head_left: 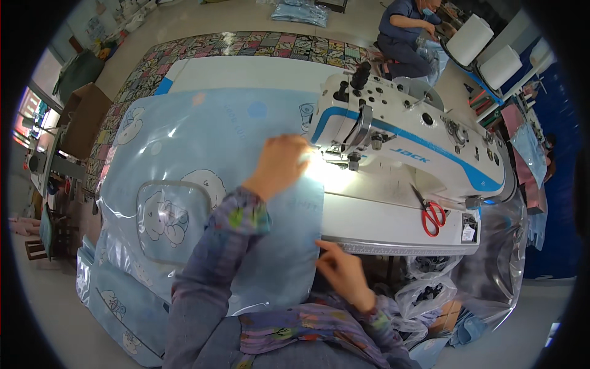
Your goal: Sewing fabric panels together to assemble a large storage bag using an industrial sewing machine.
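Note:
A large light-blue sheet (264, 224), glossy and printed with cartoon animals, lies over the left of the sewing table and drapes off its near side. My left hand (279, 165) is on the sheet beside the lit needle area of a white and blue sewing machine (409, 132). Its fingers are bent and close together; glare and blur hide their tips. At the sheet's right edge, nearer to me, is my right hand (345, 275), thumb and forefinger closed on that edge. A rounded patch (173, 221) with an animal print sits on the sheet's left part.
Red-handled scissors (432, 218) lie on the white tabletop (381, 215) below the machine arm. White thread cones (470, 40) stand at the upper right. Beyond them a person (409, 37) sits low. Plastic bags (424, 295) hang under the table's front edge. A cardboard box (86, 120) stands left.

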A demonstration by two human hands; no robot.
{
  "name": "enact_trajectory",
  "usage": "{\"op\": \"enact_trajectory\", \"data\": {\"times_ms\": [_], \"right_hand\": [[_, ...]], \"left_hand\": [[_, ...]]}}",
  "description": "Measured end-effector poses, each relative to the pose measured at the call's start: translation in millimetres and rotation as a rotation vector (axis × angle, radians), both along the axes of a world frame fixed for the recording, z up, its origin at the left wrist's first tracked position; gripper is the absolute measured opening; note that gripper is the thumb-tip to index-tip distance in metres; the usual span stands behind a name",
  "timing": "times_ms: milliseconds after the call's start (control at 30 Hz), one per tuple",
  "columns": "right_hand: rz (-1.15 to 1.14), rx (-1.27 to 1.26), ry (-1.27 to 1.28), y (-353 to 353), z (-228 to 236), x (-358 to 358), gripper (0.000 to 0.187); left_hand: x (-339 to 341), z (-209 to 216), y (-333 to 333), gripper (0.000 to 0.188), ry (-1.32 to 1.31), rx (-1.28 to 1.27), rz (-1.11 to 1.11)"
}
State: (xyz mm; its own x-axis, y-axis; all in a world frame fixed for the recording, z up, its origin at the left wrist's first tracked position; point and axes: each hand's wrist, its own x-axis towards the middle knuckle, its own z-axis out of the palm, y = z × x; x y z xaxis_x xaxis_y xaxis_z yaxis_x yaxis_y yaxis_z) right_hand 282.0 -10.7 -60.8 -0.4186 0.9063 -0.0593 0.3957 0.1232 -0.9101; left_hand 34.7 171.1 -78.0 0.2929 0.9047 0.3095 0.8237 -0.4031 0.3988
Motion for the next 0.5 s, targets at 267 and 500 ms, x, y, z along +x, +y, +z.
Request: {"op": "enact_trajectory", "data": {"times_ms": [267,500], "right_hand": [[-0.491,0.347,-1.084,76.4,14.3,194.5,0.049],[-0.190,0.079,-0.578,82.3,41.0,152.8,0.053]], "left_hand": [[-16.6,-4.0,142.0,0.022,0.094,0.298,0.451],[-52.2,29.1,50.6,0.029,-0.372,-0.099,0.274]]}}
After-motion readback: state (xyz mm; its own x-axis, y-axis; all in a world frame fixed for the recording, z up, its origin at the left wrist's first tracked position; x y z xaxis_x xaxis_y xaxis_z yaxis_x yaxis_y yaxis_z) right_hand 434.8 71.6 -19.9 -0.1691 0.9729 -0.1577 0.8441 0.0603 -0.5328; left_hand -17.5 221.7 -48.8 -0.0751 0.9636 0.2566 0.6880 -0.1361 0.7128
